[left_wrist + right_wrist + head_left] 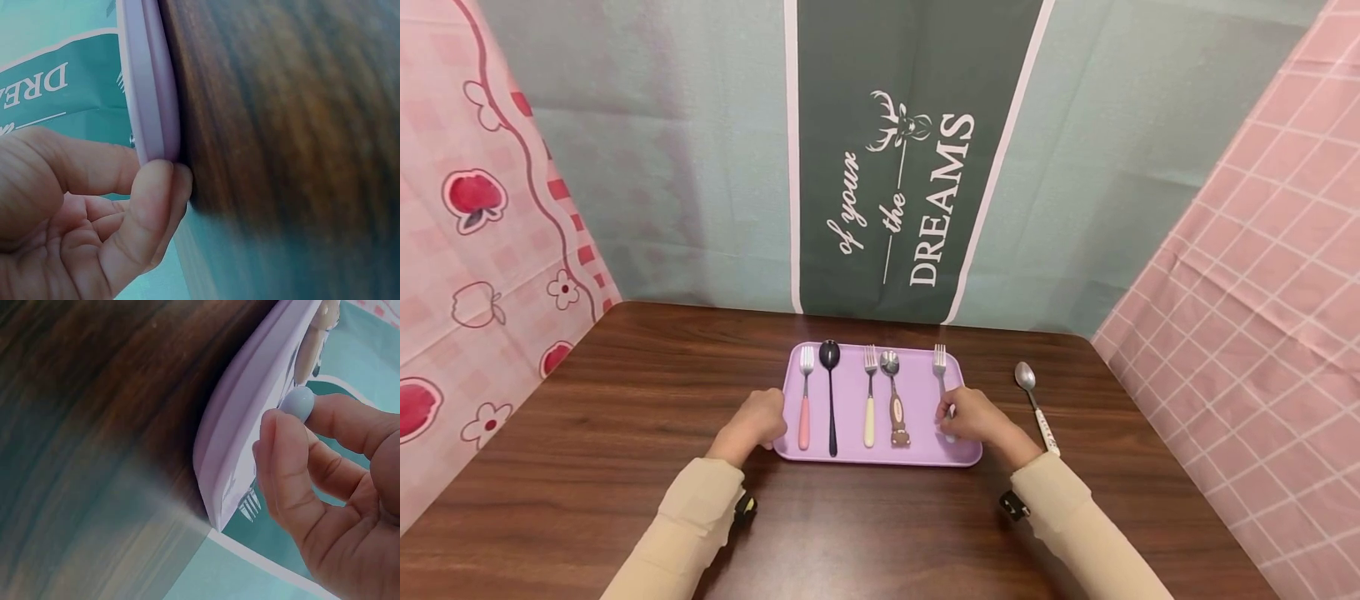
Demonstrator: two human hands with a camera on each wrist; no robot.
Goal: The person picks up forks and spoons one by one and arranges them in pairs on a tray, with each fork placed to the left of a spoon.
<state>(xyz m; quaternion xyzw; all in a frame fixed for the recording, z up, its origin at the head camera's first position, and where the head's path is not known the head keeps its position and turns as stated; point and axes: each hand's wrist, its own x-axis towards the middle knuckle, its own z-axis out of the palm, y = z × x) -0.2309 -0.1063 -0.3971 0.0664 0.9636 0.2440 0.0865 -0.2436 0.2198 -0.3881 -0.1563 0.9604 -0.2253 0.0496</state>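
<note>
A lilac tray (921, 387) lies on the table with a row of cutlery on it. My left hand (762, 417) pinches the tray's left edge between thumb and fingers, as the left wrist view shows. Toward the tray's right side, my right hand (970, 414) pinches the pale blue handle (297, 404) of a fork (940, 360), whose tines point to the back. From left to right beside it lie a brown bear-handled spoon (897, 408), a cream-handled fork (869, 421), a black long-handled spoon (830, 357) and a pink-handled fork (804, 423) at the opposite end.
Right of the tray, a spoon (1026, 379) with a white patterned handle rests on the dark wooden table (880, 533). A printed green cloth (700, 208) hangs behind the table. Pink cloths stand at the left and right sides.
</note>
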